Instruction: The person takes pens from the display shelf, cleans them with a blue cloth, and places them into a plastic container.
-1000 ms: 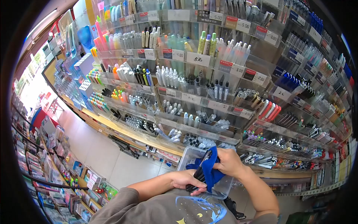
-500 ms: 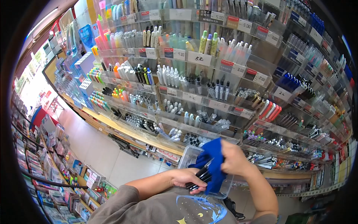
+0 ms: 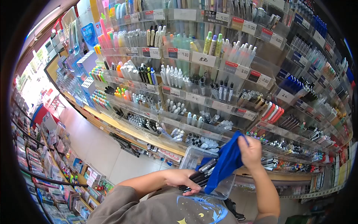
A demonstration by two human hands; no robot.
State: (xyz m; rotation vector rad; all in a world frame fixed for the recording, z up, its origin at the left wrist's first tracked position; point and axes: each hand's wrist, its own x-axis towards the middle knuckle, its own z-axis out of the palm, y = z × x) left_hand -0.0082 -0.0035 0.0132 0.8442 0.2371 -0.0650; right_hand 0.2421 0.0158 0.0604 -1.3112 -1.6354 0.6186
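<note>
My left hand (image 3: 183, 180) is wrapped round a bundle of dark pens (image 3: 203, 174) low in the view, in front of my shirt. A blue cloth (image 3: 227, 160) hangs from my right hand (image 3: 250, 152), its top edge pinched between the fingers. The cloth's lower part lies against the right side of the pens. Beneath both hands is a clear plastic box (image 3: 189, 158), with more blue cloth showing inside it. The fingertips of my left hand are partly hidden by the pens.
Tiered clear racks of pens with price tags (image 3: 203, 59) rise ahead. A wooden shelf edge (image 3: 149, 139) runs below them. Packed goods shelves (image 3: 56, 175) stand at the lower left, beside a tiled floor (image 3: 115, 160).
My right hand has moved right and slightly up, drawing the blue cloth out taut and away from the pens. More of the pens shows. My left hand keeps its hold.
</note>
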